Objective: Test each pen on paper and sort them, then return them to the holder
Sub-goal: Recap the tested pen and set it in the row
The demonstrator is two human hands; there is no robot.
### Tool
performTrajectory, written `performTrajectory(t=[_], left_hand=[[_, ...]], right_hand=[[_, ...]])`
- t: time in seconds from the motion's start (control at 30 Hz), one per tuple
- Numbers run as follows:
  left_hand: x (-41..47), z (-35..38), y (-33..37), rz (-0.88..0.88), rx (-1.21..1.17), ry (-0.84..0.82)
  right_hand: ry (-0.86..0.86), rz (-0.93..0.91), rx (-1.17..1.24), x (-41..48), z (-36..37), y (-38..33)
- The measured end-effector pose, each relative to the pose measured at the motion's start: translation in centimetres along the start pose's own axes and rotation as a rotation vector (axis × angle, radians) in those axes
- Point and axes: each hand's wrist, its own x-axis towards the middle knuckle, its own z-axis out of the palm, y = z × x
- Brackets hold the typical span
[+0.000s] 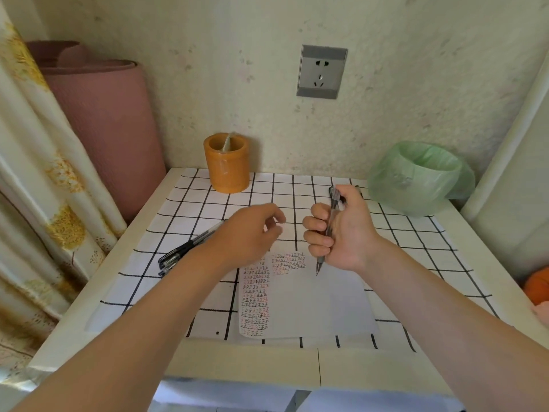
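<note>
My right hand [341, 230] is shut on a clear-barrelled pen [330, 224], held upright with its tip just above the sheet of paper [320, 304]. Rows of small black and red marks cover the paper's left and top part. My left hand [252, 233] hovers over the paper's top left corner, fingers loosely curled, holding nothing. Left of that hand, a few black pens [181, 251] lie together on the checked cloth [190, 203]. The orange round holder [227, 163] stands at the back by the wall; only a pale divider shows inside it.
A small bin lined with a green bag [421, 176] stands at the table's back right corner. A pink rolled mat [104, 120] and a curtain [35, 173] are at the left. A wall socket [322, 72] is above the table. An orange object [539, 285] lies off the right edge.
</note>
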Motion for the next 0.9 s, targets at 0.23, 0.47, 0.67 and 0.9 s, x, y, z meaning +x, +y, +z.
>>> performTrajectory(t=[0.23, 0.47, 0.67, 0.9], left_hand=[[0.7, -0.7, 1.6, 0.033, -0.375, 0.215], [0.3, -1.3, 0.7, 0.018, -0.074, 0.117], [0.3, -1.3, 0.1, -0.217, -0.359, 0.391], [-0.2, -1.2, 0.0, -0.182, -0.316, 0.268]], right_hand=[[0.122, -0.206, -0.626, -0.4, 1.6, 0.5], [0.182, -0.669, -1.313, 0.5, 0.7, 1.5], [0.545, -0.866, -1.354, 0.5, 2.3, 1.2], [0.252, -0.174, -0.565, 2.1, 5.4, 2.4]])
